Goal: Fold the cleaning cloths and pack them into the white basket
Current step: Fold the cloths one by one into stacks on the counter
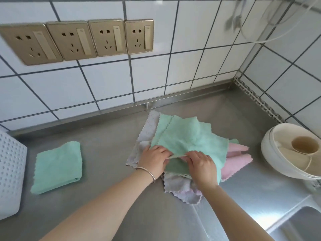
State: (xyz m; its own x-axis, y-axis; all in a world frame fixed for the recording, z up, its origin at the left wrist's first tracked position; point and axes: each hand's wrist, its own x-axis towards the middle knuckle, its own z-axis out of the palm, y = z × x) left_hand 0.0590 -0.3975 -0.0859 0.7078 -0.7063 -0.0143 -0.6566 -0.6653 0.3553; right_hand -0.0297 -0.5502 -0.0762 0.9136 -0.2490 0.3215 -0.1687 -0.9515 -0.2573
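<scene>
Pinching mint cloth edge, both hands' fingers closed | scalloped, fluffy, atop pile

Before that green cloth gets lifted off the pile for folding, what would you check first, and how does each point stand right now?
1. Both hands on the cloth: ok. The left hand and right hand pinch the near edge of the top green cloth.
2. Only one cloth pinched: cannot tell; grey cloths and pink cloths lie right underneath.
3. Bare counter for folding: ok.
4. An earlier folded green cloth set aside: ok, not yet packed.
5. White basket nearby: ok, at the left edge; its inside is hidden.
</scene>
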